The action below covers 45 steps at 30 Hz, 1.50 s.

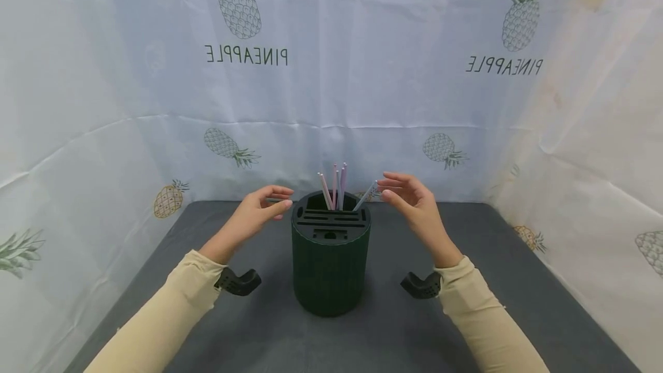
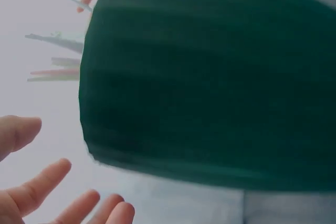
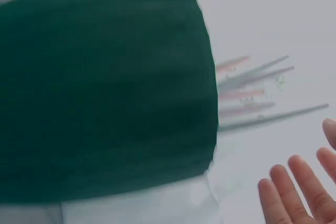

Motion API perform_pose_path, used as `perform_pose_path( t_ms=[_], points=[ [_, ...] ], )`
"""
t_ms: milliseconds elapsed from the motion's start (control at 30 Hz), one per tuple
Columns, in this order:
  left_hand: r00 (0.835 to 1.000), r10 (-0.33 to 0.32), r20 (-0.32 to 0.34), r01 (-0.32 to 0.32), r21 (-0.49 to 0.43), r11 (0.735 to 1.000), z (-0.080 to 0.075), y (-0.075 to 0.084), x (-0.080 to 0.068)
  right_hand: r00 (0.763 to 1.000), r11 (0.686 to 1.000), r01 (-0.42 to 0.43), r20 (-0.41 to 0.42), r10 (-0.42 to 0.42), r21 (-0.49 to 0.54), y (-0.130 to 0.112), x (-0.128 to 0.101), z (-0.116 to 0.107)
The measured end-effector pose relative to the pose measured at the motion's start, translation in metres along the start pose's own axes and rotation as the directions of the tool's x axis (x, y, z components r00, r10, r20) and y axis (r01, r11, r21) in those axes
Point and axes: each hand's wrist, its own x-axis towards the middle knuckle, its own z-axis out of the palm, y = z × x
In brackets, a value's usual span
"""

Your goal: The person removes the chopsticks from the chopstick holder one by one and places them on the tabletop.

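Only the head view shows the slotted top of the green holder (image 1: 330, 258) and its pastel sticks (image 1: 336, 189); it stands between the left hand (image 1: 259, 212) and right hand (image 1: 411, 200), both loosely spread and holding nothing.

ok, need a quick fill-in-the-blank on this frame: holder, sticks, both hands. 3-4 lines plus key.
1. The dark green holder stands upright on the ____ table.
2. The thin pastel sticks poke out of the holder's ____.
3. The left hand and right hand flank the holder, and both hold ____.
4. The cloth backdrop is printed with ____.

Missing words: grey; top; nothing; pineapples
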Motion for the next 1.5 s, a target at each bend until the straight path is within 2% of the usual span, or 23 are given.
perform_pose_path(
  t_ms=[100, 233, 500, 867, 1233, 1367, 1500],
  points=[
    [0.999, -0.026, 0.034, 0.029, -0.091, 0.995, 0.004, 0.001, 0.000, 1.000, 0.997, -0.014, -0.003, 0.014, 0.082, 0.001, 0.002, 0.008],
    [0.996, -0.072, 0.054, 0.080, -0.167, 0.983, 0.009, -0.001, -0.002, 0.999, 0.988, -0.040, 0.008, 0.039, 0.147, 0.002, 0.003, 0.015],
    [0.987, -0.144, 0.071, 0.159, -0.327, 0.932, 0.016, -0.006, -0.003, 0.998, 0.975, -0.059, 0.019, 0.056, 0.215, 0.004, 0.004, 0.021],
    [0.981, -0.192, 0.038, 0.192, -0.373, 0.908, 0.019, -0.008, -0.002, 0.998, 0.978, -0.053, 0.032, 0.047, 0.204, 0.006, 0.006, 0.024],
    [0.981, -0.187, 0.041, 0.189, -0.377, 0.907, 0.019, -0.010, -0.001, 0.998, 0.980, -0.059, 0.025, 0.055, 0.192, 0.009, 0.009, 0.025],
    [0.981, -0.187, 0.050, 0.192, -0.377, 0.906, 0.019, -0.011, -0.001, 0.999, 0.978, -0.031, 0.024, 0.027, 0.207, 0.007, 0.014, 0.024],
    [0.981, -0.185, 0.062, 0.194, -0.377, 0.906, 0.019, -0.012, -0.001, 1.000, 0.979, 0.011, 0.006, -0.012, 0.206, -0.005, 0.029, 0.018]
  ],
)
